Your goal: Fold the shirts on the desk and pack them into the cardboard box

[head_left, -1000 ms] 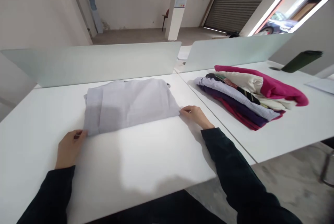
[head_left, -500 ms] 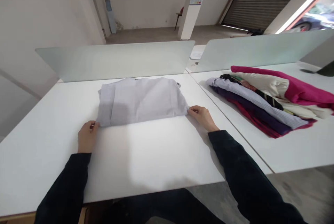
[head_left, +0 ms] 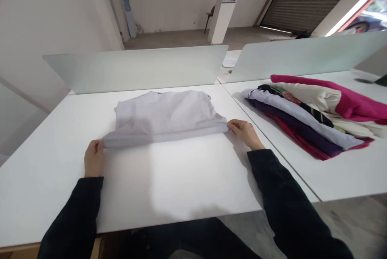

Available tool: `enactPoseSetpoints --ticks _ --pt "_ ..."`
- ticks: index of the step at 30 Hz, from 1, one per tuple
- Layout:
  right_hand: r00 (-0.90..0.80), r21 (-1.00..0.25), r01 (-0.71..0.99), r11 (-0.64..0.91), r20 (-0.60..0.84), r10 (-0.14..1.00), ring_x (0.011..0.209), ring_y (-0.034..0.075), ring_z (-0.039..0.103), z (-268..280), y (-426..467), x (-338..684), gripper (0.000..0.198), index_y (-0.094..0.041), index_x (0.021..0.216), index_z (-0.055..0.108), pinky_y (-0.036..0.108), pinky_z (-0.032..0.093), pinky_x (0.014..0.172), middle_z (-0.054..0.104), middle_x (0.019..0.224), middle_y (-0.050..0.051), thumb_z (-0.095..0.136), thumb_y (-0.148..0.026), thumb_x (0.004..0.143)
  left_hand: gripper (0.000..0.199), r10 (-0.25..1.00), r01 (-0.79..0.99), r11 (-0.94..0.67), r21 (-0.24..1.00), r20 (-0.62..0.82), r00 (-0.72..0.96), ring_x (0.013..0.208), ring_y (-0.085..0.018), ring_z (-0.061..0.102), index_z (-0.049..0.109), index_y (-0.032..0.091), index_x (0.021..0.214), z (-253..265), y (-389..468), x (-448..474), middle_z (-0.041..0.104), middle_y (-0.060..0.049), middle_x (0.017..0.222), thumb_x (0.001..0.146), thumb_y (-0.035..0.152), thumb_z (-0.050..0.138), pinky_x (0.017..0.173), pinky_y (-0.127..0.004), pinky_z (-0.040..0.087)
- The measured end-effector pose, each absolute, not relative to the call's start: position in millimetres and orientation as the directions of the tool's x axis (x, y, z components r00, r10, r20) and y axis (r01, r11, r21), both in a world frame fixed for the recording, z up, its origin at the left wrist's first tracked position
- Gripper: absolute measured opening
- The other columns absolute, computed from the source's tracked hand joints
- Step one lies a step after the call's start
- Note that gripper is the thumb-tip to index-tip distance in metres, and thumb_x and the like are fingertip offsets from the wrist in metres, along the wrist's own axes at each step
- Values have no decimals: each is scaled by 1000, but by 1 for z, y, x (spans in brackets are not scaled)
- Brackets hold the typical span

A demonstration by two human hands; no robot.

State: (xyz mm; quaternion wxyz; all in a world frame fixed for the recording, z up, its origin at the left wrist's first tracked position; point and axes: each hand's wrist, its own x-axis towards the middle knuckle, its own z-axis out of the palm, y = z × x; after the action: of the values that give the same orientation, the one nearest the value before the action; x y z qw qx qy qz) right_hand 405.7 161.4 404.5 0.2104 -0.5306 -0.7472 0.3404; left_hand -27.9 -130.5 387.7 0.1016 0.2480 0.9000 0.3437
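Note:
A light grey garment lies folded in a wide shape on the white table; its exact kind does not show. My left hand is closed in a pinch on its near left corner. At the near right corner, my right hand pinches the cloth between thumb and fingers. The near edge is stretched into a straight band between both hands, with creases running along it. Dark bits peek out at the garment's far edge.
A heap of folded clothes, pink, cream, striped and purple, lies on the adjoining table to the right. Frosted glass dividers stand along the back edge. A seam runs between the two tables.
My hands have moved apart, the left one leftward and the right one rightward. The garment's near edge is now pulled out wider and tauter, with its corners drawn sideways.

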Motion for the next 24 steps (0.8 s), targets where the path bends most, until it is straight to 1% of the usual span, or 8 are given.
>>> enactPoseSetpoints --ticks 2,5,9,13,15,18,21,24 --pt "-402 -718 664 210 -106 909 48 12 38 408 164 414 39 -19 64 58 28 30 53 45 48 -2 57 -57 74 17 538 382 675 632 -66 -840 81 -24 57 51 24 81 393 -138 -25 59 -3 78 83 39 43 78 -36 45" --pt "-447 -730 659 181 -187 875 49 12 39 410 164 419 45 -19 60 55 28 29 51 46 49 -2 58 -63 73 20 569 412 704 578 -112 -814 83 -25 58 53 24 86 402 -144 -16 63 -5 84 84 41 42 80 -36 43" --pt "-352 -668 721 182 -127 928 53 15 46 408 161 409 53 -19 53 50 29 32 53 51 50 3 49 -64 82 35 562 435 760 483 -151 -813 78 -27 56 54 25 78 409 -139 -9 62 -7 79 87 53 35 73 -36 41" --pt "-315 -548 809 214 -96 944 57 17 52 402 163 405 39 -19 58 57 28 36 57 59 56 4 57 -53 76 37 548 437 810 391 -240 -801 75 -26 57 54 25 75 410 -135 -11 62 -5 76 83 57 39 68 -33 40" --pt "-362 -524 816 243 -137 922 55 15 48 402 166 410 37 -20 56 55 28 34 56 55 54 2 57 -52 74 33 548 437 816 379 -263 -794 77 -25 59 55 25 75 409 -139 -12 64 -5 77 82 54 41 69 -32 41" --pt "-404 -537 811 232 -228 886 51 13 40 403 168 421 43 -20 54 52 28 30 53 46 49 0 55 -58 71 33 553 439 820 366 -310 -773 79 -25 61 58 25 79 409 -148 -12 66 -4 77 79 54 44 70 -32 42" --pt "-391 -576 800 171 -284 875 52 13 39 408 168 424 50 -19 56 54 28 29 53 46 50 0 55 -67 70 37 566 448 816 366 -343 -750 78 -26 61 61 25 78 413 -150 -14 67 -4 76 79 58 44 70 -33 42" --pt "-349 -612 785 94 -312 884 52 12 37 412 172 417 54 -19 55 50 28 27 52 43 51 0 56 -70 72 48 581 456 805 379 -345 -737 77 -27 61 63 24 74 415 -140 -22 67 -5 74 79 66 40 71 -35 42"
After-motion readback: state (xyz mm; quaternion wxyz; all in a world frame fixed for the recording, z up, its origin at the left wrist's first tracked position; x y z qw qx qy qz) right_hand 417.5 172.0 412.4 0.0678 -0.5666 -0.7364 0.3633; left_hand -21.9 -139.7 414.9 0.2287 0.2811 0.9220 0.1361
